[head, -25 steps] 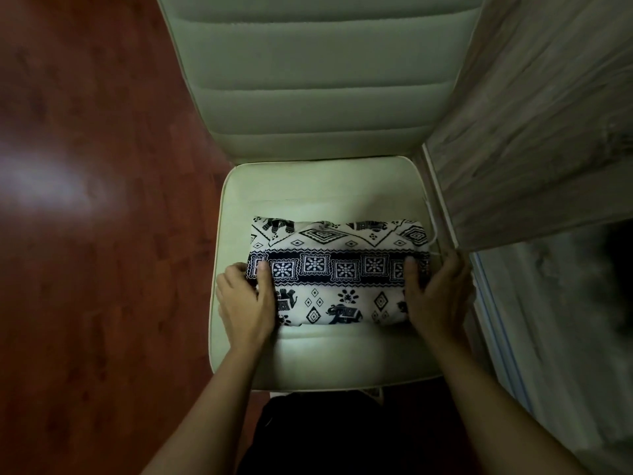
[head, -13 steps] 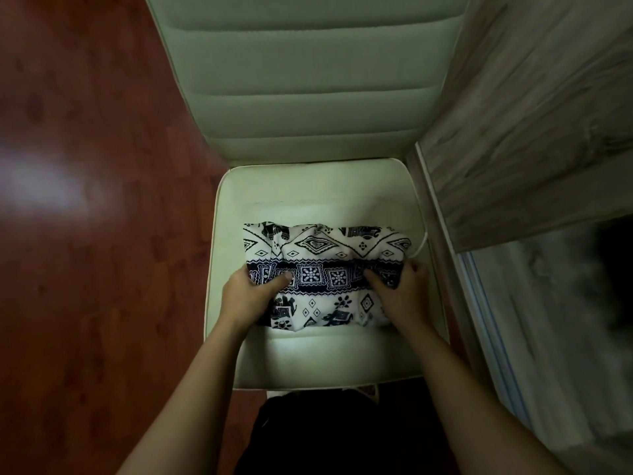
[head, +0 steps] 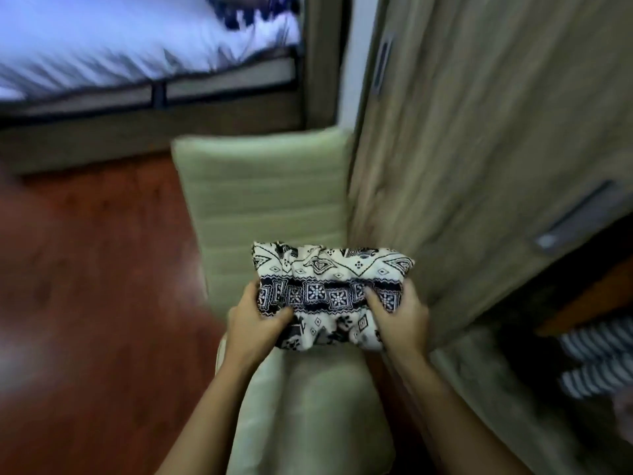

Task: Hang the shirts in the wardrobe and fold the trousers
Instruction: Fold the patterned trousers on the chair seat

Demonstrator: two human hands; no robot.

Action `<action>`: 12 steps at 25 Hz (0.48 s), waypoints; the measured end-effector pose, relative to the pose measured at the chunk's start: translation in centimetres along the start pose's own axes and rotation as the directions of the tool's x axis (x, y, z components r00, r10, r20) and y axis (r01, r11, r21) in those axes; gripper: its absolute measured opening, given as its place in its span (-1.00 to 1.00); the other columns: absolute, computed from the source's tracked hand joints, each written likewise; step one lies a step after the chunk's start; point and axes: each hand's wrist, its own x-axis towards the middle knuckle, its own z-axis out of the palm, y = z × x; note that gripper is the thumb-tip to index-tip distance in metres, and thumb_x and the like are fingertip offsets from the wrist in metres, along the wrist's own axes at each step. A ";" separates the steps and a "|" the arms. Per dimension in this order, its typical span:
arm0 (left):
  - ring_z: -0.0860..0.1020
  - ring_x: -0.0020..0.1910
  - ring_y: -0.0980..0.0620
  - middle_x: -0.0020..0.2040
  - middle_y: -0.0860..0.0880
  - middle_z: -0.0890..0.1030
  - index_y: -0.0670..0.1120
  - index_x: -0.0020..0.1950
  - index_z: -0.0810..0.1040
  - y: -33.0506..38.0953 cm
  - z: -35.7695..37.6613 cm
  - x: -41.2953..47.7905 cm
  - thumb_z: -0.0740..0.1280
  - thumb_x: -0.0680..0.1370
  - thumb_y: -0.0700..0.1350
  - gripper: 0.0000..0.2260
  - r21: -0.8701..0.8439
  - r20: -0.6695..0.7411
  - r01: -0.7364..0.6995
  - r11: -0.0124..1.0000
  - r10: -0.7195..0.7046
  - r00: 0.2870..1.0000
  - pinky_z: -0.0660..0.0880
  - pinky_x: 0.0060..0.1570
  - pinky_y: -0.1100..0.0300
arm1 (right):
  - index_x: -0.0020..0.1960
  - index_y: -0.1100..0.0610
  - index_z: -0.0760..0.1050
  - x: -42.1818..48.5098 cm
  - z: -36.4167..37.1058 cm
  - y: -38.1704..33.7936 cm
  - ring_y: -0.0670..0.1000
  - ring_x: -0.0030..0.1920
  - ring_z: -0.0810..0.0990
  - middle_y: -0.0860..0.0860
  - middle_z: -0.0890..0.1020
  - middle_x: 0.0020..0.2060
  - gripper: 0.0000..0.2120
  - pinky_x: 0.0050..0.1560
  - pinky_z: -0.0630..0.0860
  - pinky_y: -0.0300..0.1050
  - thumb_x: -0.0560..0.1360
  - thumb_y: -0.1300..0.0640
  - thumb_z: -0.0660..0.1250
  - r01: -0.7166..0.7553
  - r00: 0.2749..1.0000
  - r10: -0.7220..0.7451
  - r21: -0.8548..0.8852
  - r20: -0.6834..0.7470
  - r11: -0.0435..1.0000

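Above the chair (head: 308,406) seat, nearest of all, the two hands are apart and each is clamped on the folded trousers (head: 329,293). The left hand (head: 255,323) grips the left end, thumb over the top and fingers tucked beneath. The right hand (head: 399,320) grips the right end the same way.

The trousers are a thick folded bundle of cream cloth printed in black. A dark band of square, flower-like tiles runs across the middle between the thumbs. Diamonds and zigzag triangles fill the far strip. Small diamonds and darker figures, too smeared to make out, fill the near one. The cloth puckers where the thumbs dig in, and the near edge sags between the hands.

Half a second ago that bundle lay flat on the seat with both hands pressing it. Now it is lifted clear of the cushion and hangs in front of the chair's ribbed backrest. The view has swung upward too, and the surroundings are blurred.

Right of the chair, close against it, stands a wood-grain door (head: 479,149) with a grey handle (head: 579,217). Past the door's lower edge, striped clothes (head: 596,365) show in a dark opening. Left of the chair spreads red-brown floor (head: 85,303). Behind the chair is a bed (head: 137,46) with white sheets.
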 end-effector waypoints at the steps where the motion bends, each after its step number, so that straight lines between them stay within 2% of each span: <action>1: 0.61 -0.06 0.07 -0.03 0.05 0.66 -0.01 0.19 0.51 4.1 -0.9 0.7 0.42 0.23 0.11 -0.45 -0.027 -0.001 -0.076 0.997 0.076 0.997 0.51 0.04 0.13 | 0.07 0.04 0.46 1.4 -2.7 -3.2 0.17 -0.06 0.65 0.08 0.70 -0.11 -0.48 -0.07 0.58 0.07 0.30 -0.32 0.33 0.042 0.998 -0.042 0.011 -0.057 0.999; 3: 0.59 0.02 0.09 0.03 0.04 0.65 -0.04 0.21 0.54 12.5 -2.7 1.8 0.41 0.24 0.16 -0.42 -0.068 -0.019 -0.240 0.968 0.239 0.971 0.47 0.07 0.19 | 0.09 0.02 0.46 4.0 -8.8 -9.4 0.16 -0.04 0.65 0.06 0.70 -0.08 -0.46 -0.06 0.58 0.08 0.29 -0.34 0.30 0.134 0.978 -0.133 -0.004 -0.163 0.991; 5: 0.53 0.02 0.14 0.03 0.07 0.61 -0.07 0.24 0.53 21.2 -4.2 2.1 0.50 0.31 0.06 -0.46 -0.111 -0.040 -0.398 0.911 0.396 0.917 0.36 -0.01 0.32 | 0.09 0.03 0.47 6.1 -15.8 -15.4 0.16 -0.02 0.65 0.06 0.70 -0.08 -0.51 -0.05 0.58 0.07 0.32 -0.27 0.36 0.210 0.942 -0.213 -0.040 -0.261 0.977; 7: 0.51 0.01 0.16 0.03 0.09 0.57 -0.07 0.29 0.47 29.4 -5.1 1.8 0.54 0.35 -0.02 -0.45 -0.175 -0.083 -0.533 0.828 0.527 0.846 0.31 -0.06 0.41 | 0.07 0.04 0.49 7.9 -23.1 -20.7 0.14 -0.03 0.65 0.06 0.70 -0.09 -0.55 -0.05 0.58 0.04 0.32 -0.22 0.40 0.287 0.876 -0.310 -0.116 -0.371 0.951; 10: 0.53 0.00 0.20 0.04 0.13 0.56 0.03 0.35 0.35 40.6 -4.9 -0.4 0.51 0.39 -0.03 -0.41 -0.304 -0.121 -0.710 0.635 0.713 0.690 0.34 -0.03 0.41 | 0.04 0.10 0.51 8.1 -34.7 -27.0 0.13 -0.04 0.66 0.07 0.70 -0.11 -0.59 -0.04 0.57 0.00 0.34 -0.14 0.43 0.342 0.750 -0.407 -0.221 -0.522 0.913; 12: 0.58 -0.09 0.16 -0.02 0.12 0.61 0.11 0.34 0.32 46.7 -3.6 -2.6 0.48 0.41 0.00 -0.44 -0.348 -0.140 -0.787 0.510 0.802 0.581 0.39 -0.05 0.34 | 0.04 0.11 0.51 7.2 -42.0 -29.4 0.14 -0.04 0.65 0.07 0.70 -0.10 -0.60 -0.05 0.57 -0.02 0.35 -0.12 0.43 0.332 0.656 -0.463 -0.323 -0.596 0.886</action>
